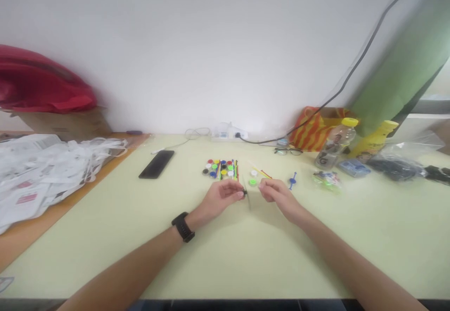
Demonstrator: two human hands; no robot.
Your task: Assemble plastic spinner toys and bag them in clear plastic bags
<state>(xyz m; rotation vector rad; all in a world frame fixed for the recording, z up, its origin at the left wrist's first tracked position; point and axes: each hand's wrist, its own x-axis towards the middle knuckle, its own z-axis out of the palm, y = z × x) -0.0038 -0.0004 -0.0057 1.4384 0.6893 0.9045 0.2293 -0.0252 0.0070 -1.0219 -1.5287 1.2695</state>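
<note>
My left hand (pixel 225 196) is closed in a pinch on a small black piece (pixel 244 191) just above the pale yellow table (pixel 218 255); a black watch sits on that wrist. My right hand (pixel 277 194) is closed close beside it, its fingertips pressed together on something I cannot make out. Just beyond the hands lie a cluster of small coloured round caps and thin sticks (pixel 221 168), a green cap (pixel 252 181), a white cap (pixel 253 173) and a blue stick piece (pixel 292 180).
A black phone (pixel 156 164) lies to the left. White plastic packets (pixel 42 170) cover the left side. At the back are a power strip (pixel 225 135), glasses (pixel 288 151), a striped bag (pixel 312 128), bottles (pixel 333 149) and plastic bags (pixel 404 163).
</note>
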